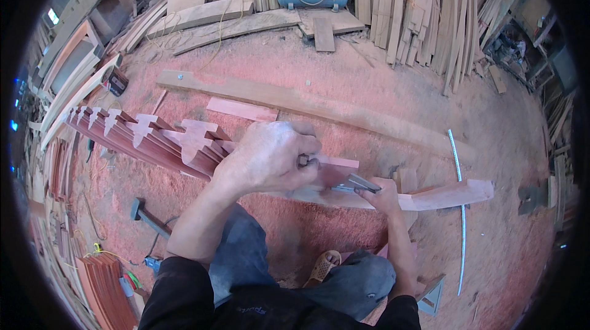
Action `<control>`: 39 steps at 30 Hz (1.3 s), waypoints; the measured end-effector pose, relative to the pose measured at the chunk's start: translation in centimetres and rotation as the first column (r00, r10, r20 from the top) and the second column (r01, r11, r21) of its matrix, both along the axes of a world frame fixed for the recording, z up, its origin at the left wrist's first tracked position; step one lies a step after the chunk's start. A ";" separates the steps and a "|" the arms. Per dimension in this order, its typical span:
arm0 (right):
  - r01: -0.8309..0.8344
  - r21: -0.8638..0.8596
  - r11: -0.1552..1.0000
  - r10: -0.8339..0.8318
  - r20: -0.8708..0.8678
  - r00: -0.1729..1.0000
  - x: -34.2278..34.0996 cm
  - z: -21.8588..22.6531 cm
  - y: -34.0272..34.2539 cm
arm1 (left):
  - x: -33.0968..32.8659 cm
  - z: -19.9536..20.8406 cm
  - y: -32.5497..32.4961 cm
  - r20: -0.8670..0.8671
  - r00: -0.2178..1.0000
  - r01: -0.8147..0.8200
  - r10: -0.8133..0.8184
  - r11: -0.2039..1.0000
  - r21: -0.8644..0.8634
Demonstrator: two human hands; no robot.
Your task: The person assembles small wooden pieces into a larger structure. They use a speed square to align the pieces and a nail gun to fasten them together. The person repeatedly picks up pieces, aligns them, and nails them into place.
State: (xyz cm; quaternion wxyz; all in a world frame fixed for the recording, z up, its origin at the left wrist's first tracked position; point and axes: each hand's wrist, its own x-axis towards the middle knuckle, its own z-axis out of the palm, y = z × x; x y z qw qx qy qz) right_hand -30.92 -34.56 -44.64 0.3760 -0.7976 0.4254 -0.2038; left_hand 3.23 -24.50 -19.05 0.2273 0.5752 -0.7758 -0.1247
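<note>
Notched red timber [144,136] runs off to the left, its row of stepped cuts already formed; pale beam [344,199] lies across in front of us, right end plain, no such cuts there. We'd call it part-done, the stretch under the hands looks unfinished. Right hand [385,196] clamped on a flat metal tool [364,183] at the beam, left hand [270,155] fisted on a dark stub [303,159], too hidden for us to name

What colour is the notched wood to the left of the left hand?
The notched wood is pinkish-brown; it shows best in the head view.
</note>
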 end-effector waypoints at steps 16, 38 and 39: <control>0.454 0.362 0.814 -0.278 -0.443 0.852 -0.7 -7.3 -11.7 | 0.4 -0.3 0.6 -0.126 0.992 0.004 -0.017 0.995 -0.099; -0.220 -0.234 0.947 0.091 -0.463 0.882 12.2 20.9 4.1 | -1.1 -3.4 1.7 -0.138 0.989 0.018 -0.046 0.981 -0.195; -0.234 -0.185 0.954 0.098 -0.546 0.832 11.4 20.4 3.3 | -1.6 -3.5 2.9 -0.038 0.999 -0.020 0.003 0.889 -0.457</control>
